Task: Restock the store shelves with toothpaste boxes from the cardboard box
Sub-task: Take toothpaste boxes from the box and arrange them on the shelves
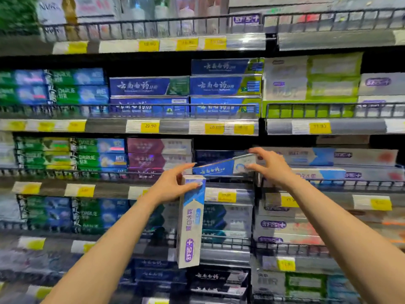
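nearest, the left hand (173, 185) grips the top end of a white and light-blue toothpaste box (191, 220) that hangs upright in front of the shelves, thumb across its face and fingers curled round it. just beyond, the right hand (268, 166) pinches the right end of a blue toothpaste box (215, 168), tilted, its left end lower, at the wire rail (219, 178) of the third shelf. behind it, stacked boxes fill the rows above yellow price tags (150, 127). no cardboard box is in view.
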